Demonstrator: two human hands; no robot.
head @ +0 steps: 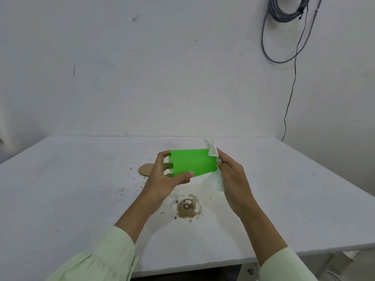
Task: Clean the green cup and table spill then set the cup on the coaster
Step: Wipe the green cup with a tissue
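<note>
My left hand (164,177) grips a bright green cup (192,162) held on its side above the table, its narrow end toward the left. At the cup's right end my right hand (229,173) presses a white tissue (213,157) against the rim, and part of the tissue hangs below. A round brown cardboard coaster (145,169) lies flat on the white table (71,189), partly hidden behind my left hand. A brown spill (188,207) with dark specks stains the table below the cup.
Dark crumbs are scattered left of the spill and around the coaster. A white wall rises behind the table's far edge. Grey coiled cable (284,9) and a thin black wire (292,88) hang at the upper right.
</note>
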